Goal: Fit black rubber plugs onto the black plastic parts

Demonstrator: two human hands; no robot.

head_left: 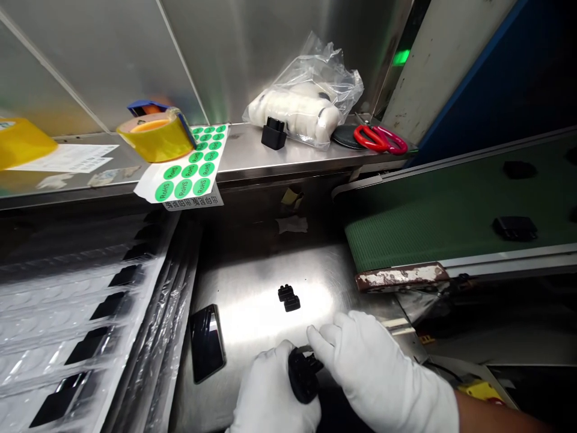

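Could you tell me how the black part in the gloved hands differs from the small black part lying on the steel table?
The held black part is gripped between the left hand and right hand, while the small black part lies untouched on the steel table. The held one looks larger and rounder; the lying one is blocky. Both are black.

Both hands wore white gloves and met low in the middle of the view, close to the body. The left hand [274, 388] came up from the bottom edge, its fingers curled and the thumb raised toward the other hand. The right hand [369, 361] reached in from the lower right, palm down, with its forefinger and thumb stretched toward the left hand and pinched together at their tips. Behind the right glove's cuff a stretch of bare forearm [487, 415] ran off toward the corner.
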